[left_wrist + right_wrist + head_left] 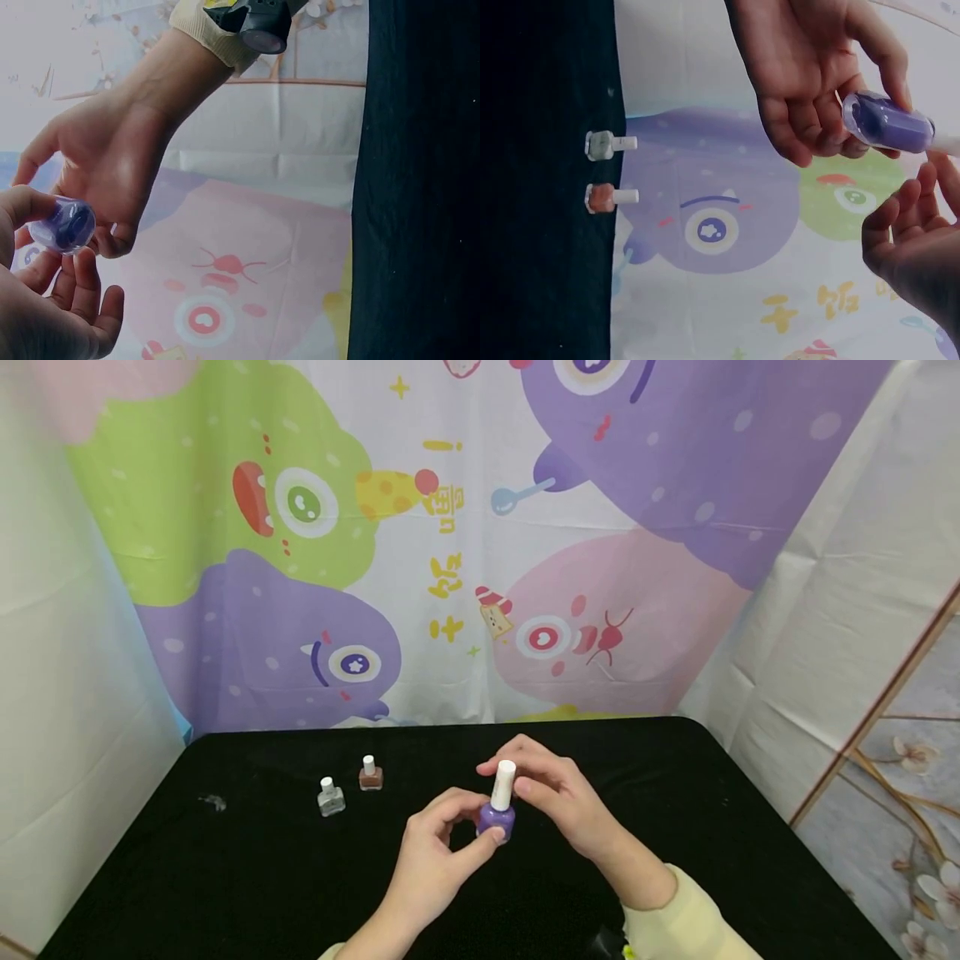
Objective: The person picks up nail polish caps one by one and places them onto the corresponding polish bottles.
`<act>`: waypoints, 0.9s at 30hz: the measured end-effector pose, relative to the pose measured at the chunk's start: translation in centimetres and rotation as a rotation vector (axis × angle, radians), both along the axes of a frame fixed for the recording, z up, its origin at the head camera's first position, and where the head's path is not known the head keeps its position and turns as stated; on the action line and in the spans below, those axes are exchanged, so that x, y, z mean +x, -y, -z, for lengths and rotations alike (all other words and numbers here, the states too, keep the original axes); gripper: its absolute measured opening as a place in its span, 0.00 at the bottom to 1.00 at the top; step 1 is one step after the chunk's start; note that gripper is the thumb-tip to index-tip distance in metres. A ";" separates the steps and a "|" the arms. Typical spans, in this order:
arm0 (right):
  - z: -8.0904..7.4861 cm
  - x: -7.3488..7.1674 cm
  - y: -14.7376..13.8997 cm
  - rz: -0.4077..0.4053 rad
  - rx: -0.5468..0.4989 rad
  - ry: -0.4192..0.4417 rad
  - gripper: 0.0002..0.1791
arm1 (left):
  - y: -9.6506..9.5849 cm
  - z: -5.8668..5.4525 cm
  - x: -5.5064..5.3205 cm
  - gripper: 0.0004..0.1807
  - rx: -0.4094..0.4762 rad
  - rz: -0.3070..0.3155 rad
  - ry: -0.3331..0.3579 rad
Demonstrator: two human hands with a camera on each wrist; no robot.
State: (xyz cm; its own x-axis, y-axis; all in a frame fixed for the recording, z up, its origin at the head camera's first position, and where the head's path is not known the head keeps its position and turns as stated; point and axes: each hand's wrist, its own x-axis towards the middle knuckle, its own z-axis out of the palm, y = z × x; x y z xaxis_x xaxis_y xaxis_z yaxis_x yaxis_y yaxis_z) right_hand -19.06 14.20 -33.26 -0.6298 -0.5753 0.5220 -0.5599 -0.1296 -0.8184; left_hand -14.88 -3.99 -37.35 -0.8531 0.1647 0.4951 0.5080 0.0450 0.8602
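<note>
My left hand [438,852] pinches a small nail polish bottle [497,821] of purple polish between thumb and fingers. The bottle is held above the black table, its white cap [503,786] pointing up. Around the cap is my right hand [566,793], thumb on one side and index finger reaching past behind it, the fingers loosely bent and not closed on it. From the left wrist, the clear base of the purple bottle [69,226] faces the camera. In the right wrist view, fingertips of the right hand [922,244] are close beside the cap [946,145].
Two more nail polish bottles stand on the table [247,877] to the left: a clear one [331,798] and a brownish-red one [371,774], both white-capped. A small crumpled transparent scrap [213,802] lies farther left. A cartoon-printed curtain [465,677] hangs behind the table.
</note>
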 end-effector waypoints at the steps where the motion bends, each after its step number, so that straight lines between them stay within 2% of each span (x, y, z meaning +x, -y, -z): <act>1: 0.0 0.0 -0.1 -0.011 0.003 -0.005 0.16 | 0.0 0.0 0.0 0.10 0.000 0.003 0.004; 9: 0.1 -0.3 -0.3 -0.083 -0.010 -0.014 0.14 | 0.0 -0.1 0.1 0.10 0.006 0.014 -0.022; 13: 0.1 -0.4 -0.2 -0.083 0.001 -0.029 0.11 | 0.0 0.0 0.1 0.10 0.007 0.009 -0.036; 20: 0.0 -0.4 -0.2 -0.019 0.034 -0.104 0.08 | 0.1 -0.1 0.1 0.10 -0.006 -0.002 -0.007; 27: 0.0 -0.4 -0.2 0.103 0.069 -0.179 0.06 | 0.1 -0.2 0.0 0.11 -0.034 -0.021 0.039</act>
State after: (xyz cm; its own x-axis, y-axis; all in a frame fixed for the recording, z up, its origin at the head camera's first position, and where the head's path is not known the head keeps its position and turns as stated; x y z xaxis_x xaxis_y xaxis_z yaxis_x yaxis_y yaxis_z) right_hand -19.43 14.44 -33.22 -0.5883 -0.5507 0.5921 -0.7042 -0.0110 -0.7100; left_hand -14.90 -4.13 -37.13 -0.8751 0.1624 0.4560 0.4728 0.0850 0.8771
